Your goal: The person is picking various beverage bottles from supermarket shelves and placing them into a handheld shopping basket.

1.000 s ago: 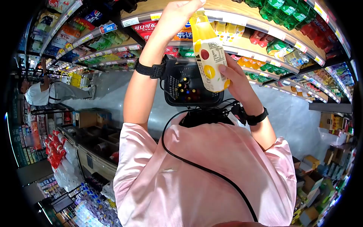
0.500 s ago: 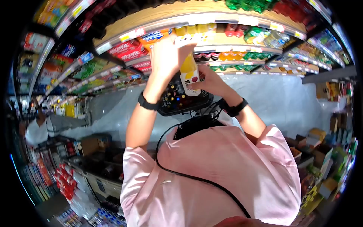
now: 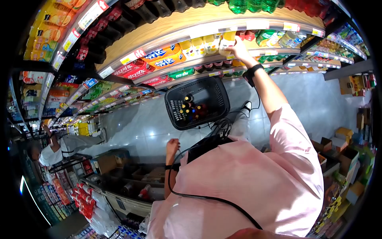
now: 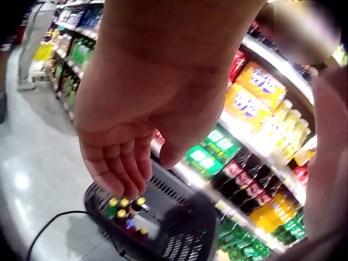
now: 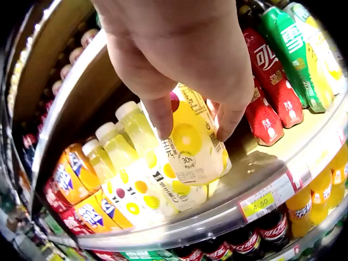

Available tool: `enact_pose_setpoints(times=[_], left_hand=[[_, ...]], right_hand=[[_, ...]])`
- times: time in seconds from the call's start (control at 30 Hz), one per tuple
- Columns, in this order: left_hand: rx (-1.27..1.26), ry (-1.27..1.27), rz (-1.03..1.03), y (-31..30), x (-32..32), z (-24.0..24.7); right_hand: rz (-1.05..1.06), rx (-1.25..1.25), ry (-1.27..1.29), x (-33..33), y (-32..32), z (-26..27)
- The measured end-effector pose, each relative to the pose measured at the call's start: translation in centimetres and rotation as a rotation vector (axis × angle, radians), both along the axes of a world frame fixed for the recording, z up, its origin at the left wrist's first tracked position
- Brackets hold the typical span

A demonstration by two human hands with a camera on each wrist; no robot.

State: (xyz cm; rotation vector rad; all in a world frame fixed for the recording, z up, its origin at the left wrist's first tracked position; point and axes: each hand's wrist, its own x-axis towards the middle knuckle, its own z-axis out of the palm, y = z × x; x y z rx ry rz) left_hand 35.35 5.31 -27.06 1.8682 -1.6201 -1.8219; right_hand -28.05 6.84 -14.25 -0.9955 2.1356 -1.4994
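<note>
My right hand (image 3: 240,48) reaches to the shelf and grips a yellow juice bottle (image 5: 190,138) between thumb and fingers. The bottle has a white label with fruit pictures and leans on the shelf, its base toward the front edge. Beside it lies a row of similar juice bottles (image 5: 138,157) with white caps. My left hand (image 4: 122,130) hangs low with relaxed fingers and nothing in it. In the left wrist view it overlaps a black shopping basket (image 3: 219,113), where several dark bottles (image 3: 193,109) with yellow and blue caps stand.
Orange soda packs (image 3: 163,56) lie left of the juice row; red bottles (image 5: 266,81) and a green bottle (image 5: 293,60) lie right. A price tag (image 5: 260,204) lines the shelf edge. Another person (image 3: 53,151) is at far left. Cardboard boxes (image 3: 346,159) stand at right.
The juice bottle, earlier between both hands over the basket, is now at the shelf in my right hand. The left hand has let go and dropped down to my side.
</note>
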Motion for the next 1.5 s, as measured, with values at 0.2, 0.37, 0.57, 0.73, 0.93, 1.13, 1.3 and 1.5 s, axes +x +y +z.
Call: enact_pose_setpoints(times=[0.2, 0.37, 0.57, 0.73, 0.93, 1.13, 1.3, 1.5], left_hand=[[0.027, -0.112, -0.362, 6.3, 5.0, -7.3], [0.005, -0.109, -0.392, 6.5, 4.3, -7.2], [-0.108, -0.027, -0.446, 5.7, 3.9, -8.7], [-0.510, 0.172, -0.577, 5.2, 3.3, -9.6], [0.231, 0.022, 0.130, 5.4, 0.5, -8.7], [-0.142, -0.079, -0.569, 5.5, 2.1, -9.7], [-0.191, -0.010, -0.753, 4.6, 1.3, -12.0], [0.205, -0.107, -0.376, 2.4, -1.3, -11.9]], right_hand=[[0.015, 0.181, 0.227, -1.6, -4.9, -4.1], [-0.195, 0.326, 0.080, 1.0, -5.9, -2.0], [-0.133, 0.393, 0.018, -0.5, -6.2, -2.5], [-0.216, 0.108, 0.133, 0.0, -4.5, -5.4], [0.331, 0.545, 0.023, 11.1, 10.2, -7.9], [0.527, 1.165, -0.025, 22.0, 28.4, -14.9], [0.582, 0.933, -0.019, 25.3, 32.2, -15.3], [0.722, 0.769, -0.007, 24.4, 32.4, -18.2]])
